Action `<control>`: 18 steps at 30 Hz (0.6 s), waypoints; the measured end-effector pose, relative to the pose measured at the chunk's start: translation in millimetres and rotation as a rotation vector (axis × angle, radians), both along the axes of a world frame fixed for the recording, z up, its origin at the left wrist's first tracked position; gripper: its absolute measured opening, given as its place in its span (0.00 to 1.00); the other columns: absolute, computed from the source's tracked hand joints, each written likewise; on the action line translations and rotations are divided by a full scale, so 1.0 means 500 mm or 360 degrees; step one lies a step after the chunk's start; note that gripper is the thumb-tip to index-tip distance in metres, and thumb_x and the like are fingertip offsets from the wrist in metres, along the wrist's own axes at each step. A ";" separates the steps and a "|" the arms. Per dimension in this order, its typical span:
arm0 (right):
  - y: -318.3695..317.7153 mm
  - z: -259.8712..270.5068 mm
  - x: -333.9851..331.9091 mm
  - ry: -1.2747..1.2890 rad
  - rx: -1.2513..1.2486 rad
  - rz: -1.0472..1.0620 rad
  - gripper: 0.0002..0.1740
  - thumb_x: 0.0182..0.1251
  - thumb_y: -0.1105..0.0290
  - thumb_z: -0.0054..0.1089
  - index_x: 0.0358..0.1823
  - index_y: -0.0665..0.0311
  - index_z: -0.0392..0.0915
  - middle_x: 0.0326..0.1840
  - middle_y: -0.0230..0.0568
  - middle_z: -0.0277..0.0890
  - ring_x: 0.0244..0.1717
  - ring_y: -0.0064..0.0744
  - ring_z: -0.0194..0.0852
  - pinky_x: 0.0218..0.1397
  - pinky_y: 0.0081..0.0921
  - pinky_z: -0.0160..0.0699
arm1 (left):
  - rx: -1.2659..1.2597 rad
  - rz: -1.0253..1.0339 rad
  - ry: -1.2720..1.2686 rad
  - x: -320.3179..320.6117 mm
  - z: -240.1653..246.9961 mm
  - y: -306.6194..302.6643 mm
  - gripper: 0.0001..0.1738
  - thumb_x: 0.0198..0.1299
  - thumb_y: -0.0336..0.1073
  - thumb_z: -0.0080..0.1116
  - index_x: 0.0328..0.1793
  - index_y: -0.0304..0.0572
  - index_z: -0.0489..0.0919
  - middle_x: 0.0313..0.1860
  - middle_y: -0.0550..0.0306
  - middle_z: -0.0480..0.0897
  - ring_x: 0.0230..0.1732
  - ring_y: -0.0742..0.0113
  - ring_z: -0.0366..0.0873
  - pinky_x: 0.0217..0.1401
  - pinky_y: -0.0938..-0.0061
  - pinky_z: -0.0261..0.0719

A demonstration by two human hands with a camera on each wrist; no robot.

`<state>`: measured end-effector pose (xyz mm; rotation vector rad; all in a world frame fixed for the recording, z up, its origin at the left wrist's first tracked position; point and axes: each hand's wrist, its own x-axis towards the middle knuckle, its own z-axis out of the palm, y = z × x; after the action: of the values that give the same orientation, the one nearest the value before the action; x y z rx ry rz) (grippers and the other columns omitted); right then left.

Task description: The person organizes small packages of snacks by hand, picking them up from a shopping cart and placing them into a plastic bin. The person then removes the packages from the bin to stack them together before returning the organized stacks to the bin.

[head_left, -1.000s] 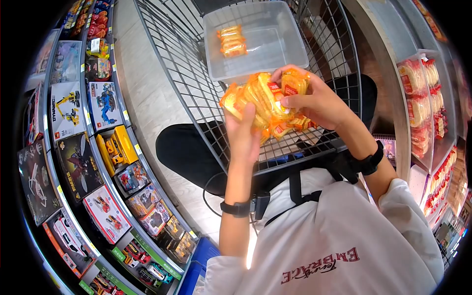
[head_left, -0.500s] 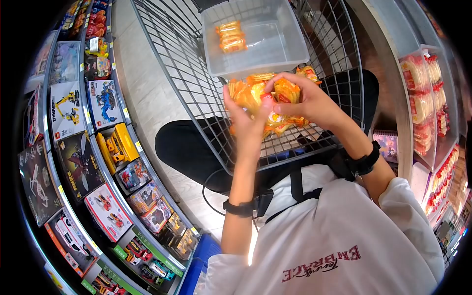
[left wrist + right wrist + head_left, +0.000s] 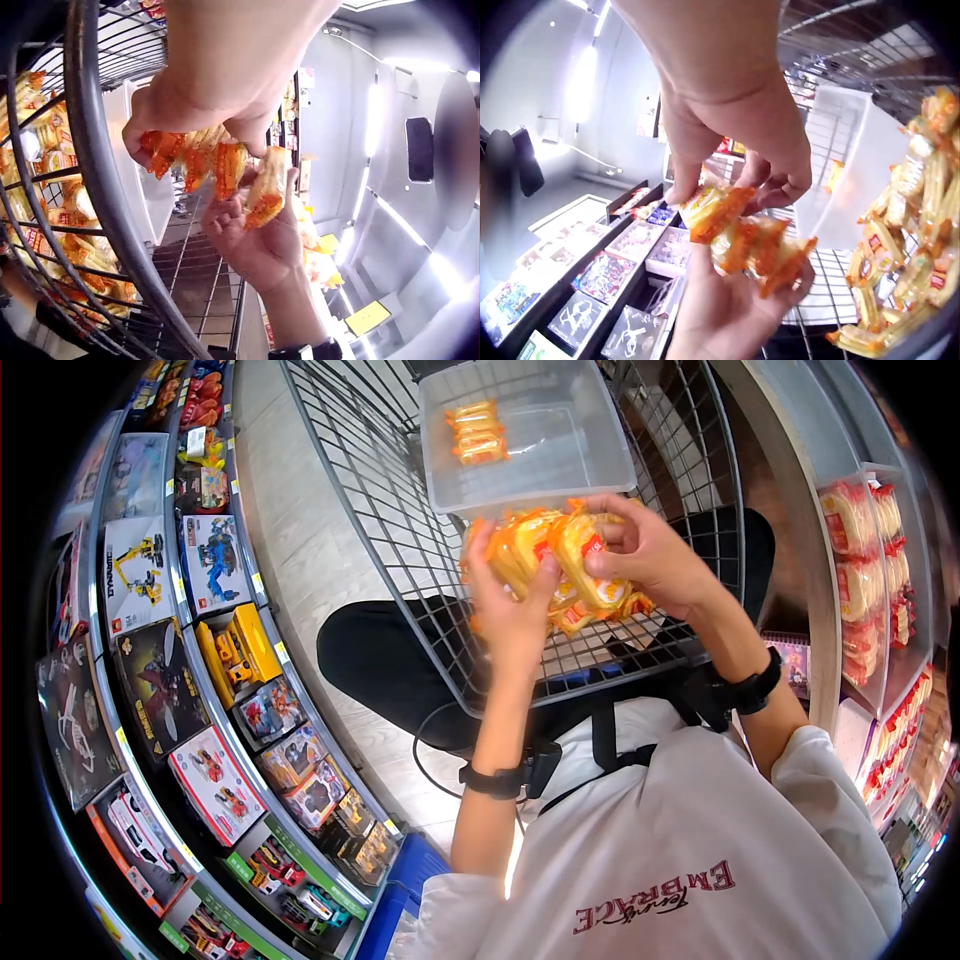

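Observation:
Over the shopping cart, my left hand (image 3: 512, 622) grips a row of several snack packets (image 3: 520, 548) in clear and orange wrappers, standing side by side. My right hand (image 3: 672, 565) pinches one more packet (image 3: 590, 560) between thumb and fingers at the right end of that row. From the left wrist view, the crimped orange ends of the row hang below the left hand (image 3: 217, 90), and the single packet (image 3: 268, 191) leans against the right fingers. More loose packets (image 3: 892, 247) lie heaped in the cart beneath both hands.
A clear plastic bin (image 3: 570, 455) stands in the cart (image 3: 375, 520) ahead of the hands, with a short row of packets (image 3: 477, 432) at its left side. Toy boxes (image 3: 137, 575) fill shelves on the left. To the right, a clear container of red-and-white packets (image 3: 850, 575) sits on a ledge.
Both hands dipped, then shifted slightly right with the packets. The right hand's packet now stands upright, lined up against the end of the left hand's row. The bin's packets stay put.

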<state>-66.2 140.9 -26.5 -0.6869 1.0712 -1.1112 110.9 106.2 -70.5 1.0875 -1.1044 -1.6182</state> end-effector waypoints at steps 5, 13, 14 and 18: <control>-0.001 -0.057 0.017 -0.0355 0.0086 -0.0069 0.44 0.61 0.64 0.75 0.75 0.66 0.60 0.69 0.44 0.69 0.67 0.34 0.71 0.66 0.34 0.77 | -0.0286 0.0021 -0.0308 -0.004 -0.005 0.009 0.74 0.50 0.62 0.76 0.82 0.29 0.34 0.79 0.32 0.50 0.80 0.47 0.51 0.81 0.59 0.49; 0.006 -0.079 0.009 -0.0816 0.0079 0.0301 0.64 0.50 0.59 0.82 0.83 0.53 0.44 0.76 0.43 0.60 0.74 0.38 0.63 0.73 0.38 0.70 | -0.0366 -0.0170 -0.0219 -0.020 0.034 0.037 0.66 0.64 0.62 0.61 0.82 0.24 0.28 0.83 0.31 0.37 0.84 0.43 0.37 0.84 0.57 0.37; 0.005 -0.077 0.008 -0.0815 0.0076 0.0311 0.64 0.50 0.59 0.82 0.83 0.53 0.44 0.76 0.43 0.60 0.74 0.38 0.63 0.73 0.38 0.70 | -0.0371 -0.0160 -0.0220 -0.016 0.030 0.037 0.66 0.64 0.62 0.61 0.82 0.24 0.28 0.83 0.31 0.37 0.84 0.43 0.37 0.84 0.57 0.37; -0.003 -0.042 0.016 -0.0517 0.0053 0.0519 0.73 0.44 0.63 0.85 0.84 0.58 0.35 0.81 0.45 0.52 0.77 0.34 0.58 0.77 0.30 0.59 | -0.0392 -0.0363 -0.0303 -0.003 0.022 0.029 0.66 0.66 0.75 0.43 0.82 0.29 0.23 0.85 0.34 0.29 0.85 0.43 0.31 0.84 0.57 0.34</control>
<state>-58.4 139.6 -47.4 -0.6045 0.6709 -0.8828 109.4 120.9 -59.7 0.9944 -1.5577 -1.5214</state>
